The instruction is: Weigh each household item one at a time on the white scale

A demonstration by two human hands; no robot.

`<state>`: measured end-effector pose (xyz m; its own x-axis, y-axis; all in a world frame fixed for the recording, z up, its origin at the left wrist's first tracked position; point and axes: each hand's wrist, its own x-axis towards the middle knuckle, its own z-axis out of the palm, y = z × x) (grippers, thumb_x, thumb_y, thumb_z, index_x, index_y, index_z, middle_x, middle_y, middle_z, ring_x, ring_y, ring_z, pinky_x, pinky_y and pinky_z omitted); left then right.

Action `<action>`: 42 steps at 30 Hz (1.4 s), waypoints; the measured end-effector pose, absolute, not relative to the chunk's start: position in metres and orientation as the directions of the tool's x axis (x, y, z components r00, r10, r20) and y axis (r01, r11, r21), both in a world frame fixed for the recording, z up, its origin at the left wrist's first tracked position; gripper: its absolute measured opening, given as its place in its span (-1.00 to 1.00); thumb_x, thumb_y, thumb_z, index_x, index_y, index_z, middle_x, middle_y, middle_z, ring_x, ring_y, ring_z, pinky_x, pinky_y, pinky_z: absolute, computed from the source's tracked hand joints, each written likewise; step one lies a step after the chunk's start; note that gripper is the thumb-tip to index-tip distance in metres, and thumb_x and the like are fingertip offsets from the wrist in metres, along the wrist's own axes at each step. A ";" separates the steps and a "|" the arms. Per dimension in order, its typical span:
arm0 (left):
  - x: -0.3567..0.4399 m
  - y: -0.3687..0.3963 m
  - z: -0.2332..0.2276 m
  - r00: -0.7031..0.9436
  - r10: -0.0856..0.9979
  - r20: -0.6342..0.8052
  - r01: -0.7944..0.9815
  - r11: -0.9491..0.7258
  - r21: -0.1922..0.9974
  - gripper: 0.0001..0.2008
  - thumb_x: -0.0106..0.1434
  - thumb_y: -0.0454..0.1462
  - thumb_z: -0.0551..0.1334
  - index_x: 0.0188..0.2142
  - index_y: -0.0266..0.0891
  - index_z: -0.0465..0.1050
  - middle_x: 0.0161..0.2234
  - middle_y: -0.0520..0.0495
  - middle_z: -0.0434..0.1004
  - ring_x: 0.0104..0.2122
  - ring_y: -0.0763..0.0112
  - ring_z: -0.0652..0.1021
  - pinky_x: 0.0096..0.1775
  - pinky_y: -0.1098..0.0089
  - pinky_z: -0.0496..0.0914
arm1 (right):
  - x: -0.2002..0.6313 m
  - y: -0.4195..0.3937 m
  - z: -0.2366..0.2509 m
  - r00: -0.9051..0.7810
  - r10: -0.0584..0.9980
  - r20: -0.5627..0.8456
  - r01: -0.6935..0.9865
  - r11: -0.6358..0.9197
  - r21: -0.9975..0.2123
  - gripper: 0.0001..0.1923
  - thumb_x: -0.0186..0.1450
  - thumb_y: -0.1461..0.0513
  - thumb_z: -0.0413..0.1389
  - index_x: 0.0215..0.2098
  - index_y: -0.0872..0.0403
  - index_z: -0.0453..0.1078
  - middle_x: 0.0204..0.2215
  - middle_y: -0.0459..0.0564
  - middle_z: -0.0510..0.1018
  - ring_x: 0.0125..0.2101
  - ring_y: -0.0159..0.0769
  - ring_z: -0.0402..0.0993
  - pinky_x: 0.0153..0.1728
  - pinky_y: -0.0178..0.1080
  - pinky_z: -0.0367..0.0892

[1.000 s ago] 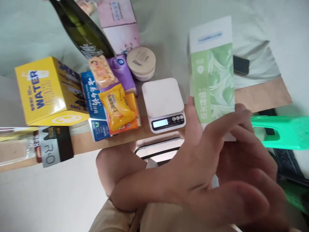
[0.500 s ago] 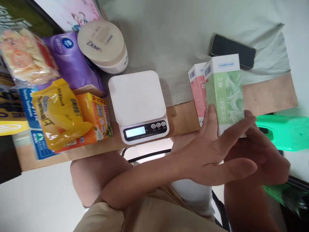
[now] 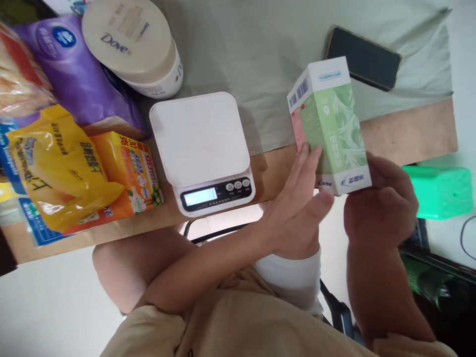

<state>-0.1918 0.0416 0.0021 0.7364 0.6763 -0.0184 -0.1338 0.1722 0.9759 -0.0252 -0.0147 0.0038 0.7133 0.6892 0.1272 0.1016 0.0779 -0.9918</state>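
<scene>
The right hand [image 3: 379, 208] is gripping the green box [image 3: 330, 131] by its lower end above the table edge [image 3: 409, 134], just right of the scale [image 3: 203, 148], while the left hand [image 3: 297, 213] with open fingers is touching its side, so it seems the box is being handled near the scale, and setting it there needs a level, gentle lowering.

The scale [image 3: 203, 148] is sitting in the middle of the table [image 3: 409, 134]. The jar [image 3: 132, 44] is sitting at its eleven o'clock, and the packets [image 3: 74, 168] are piling up at its nine o'clock. The box [image 3: 329, 126] is standing at its three o'clock, between the left hand [image 3: 297, 218] and the right hand [image 3: 379, 208]. The phone [image 3: 362, 57] is lying at the box's one o'clock.
</scene>
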 end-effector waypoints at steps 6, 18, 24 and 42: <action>-0.191 0.044 -0.005 0.751 0.660 0.006 -0.110 0.116 0.987 0.06 0.49 0.37 -0.29 0.65 -0.35 -0.28 0.68 -0.16 -0.42 0.67 0.21 -0.33 0.66 0.10 -0.35 | -0.024 -0.016 -0.017 0.655 0.752 0.079 0.089 0.028 -0.996 -0.56 0.33 0.01 0.23 0.05 0.07 0.66 0.07 0.09 0.70 0.25 -0.03 0.60 0.49 0.15 0.37; -0.192 0.053 -0.010 0.798 0.603 -0.020 -0.018 0.057 0.998 -0.05 0.52 0.34 -0.31 0.66 -0.10 -0.31 0.68 0.09 -0.46 0.65 0.28 -0.39 0.65 0.15 -0.32 | -0.023 -0.023 -0.022 0.672 0.728 0.137 0.325 -0.124 -0.937 -0.35 0.42 -0.28 0.13 -0.11 0.13 0.62 -0.19 0.19 0.68 0.01 -0.03 0.67 0.18 0.03 0.59; -0.191 0.054 -0.006 0.804 0.593 -0.047 0.017 0.057 0.998 -0.09 0.55 0.30 -0.31 0.66 -0.13 -0.36 0.69 0.07 -0.44 0.65 0.30 -0.42 0.64 0.19 -0.36 | -0.018 -0.030 -0.026 0.649 0.756 0.087 0.360 -0.204 -0.911 -0.34 0.46 -0.29 0.08 -0.10 0.11 0.59 -0.18 0.14 0.69 -0.04 -0.10 0.65 0.05 -0.08 0.55; -0.180 0.056 0.000 0.831 0.549 -0.094 0.051 0.093 0.994 0.08 0.49 0.34 -0.29 0.62 -0.47 -0.43 0.65 -0.31 -0.62 0.64 0.30 -0.46 0.63 0.18 -0.42 | -0.025 -0.028 -0.026 0.737 0.659 0.153 0.415 -0.261 -0.872 -0.34 0.42 -0.29 0.06 -0.43 0.09 0.44 -0.53 -0.08 0.47 -0.44 -0.34 0.41 -0.34 -0.20 0.43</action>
